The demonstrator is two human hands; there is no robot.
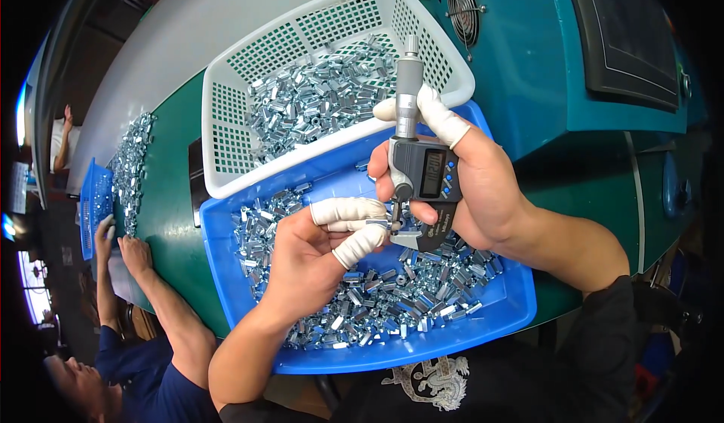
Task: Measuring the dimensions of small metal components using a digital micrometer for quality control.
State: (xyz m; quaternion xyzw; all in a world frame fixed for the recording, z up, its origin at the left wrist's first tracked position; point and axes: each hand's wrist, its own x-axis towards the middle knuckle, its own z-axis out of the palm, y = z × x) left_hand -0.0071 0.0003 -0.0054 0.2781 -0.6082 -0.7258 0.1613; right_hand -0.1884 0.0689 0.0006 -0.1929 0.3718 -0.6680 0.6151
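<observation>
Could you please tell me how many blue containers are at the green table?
2: a large blue bin in the middle and a small blue basket at far left, beside loose metal parts.

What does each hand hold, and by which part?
Right hand: grey and black digital micrometer, by its frame and barrel. Left hand: small silvery metal piece, pinched between fingers, exact spot hidden.

A wide fisheye view looked down and ahead from the person's head, close above the left hand and right hand, curving the tabletop within a black rim.
</observation>
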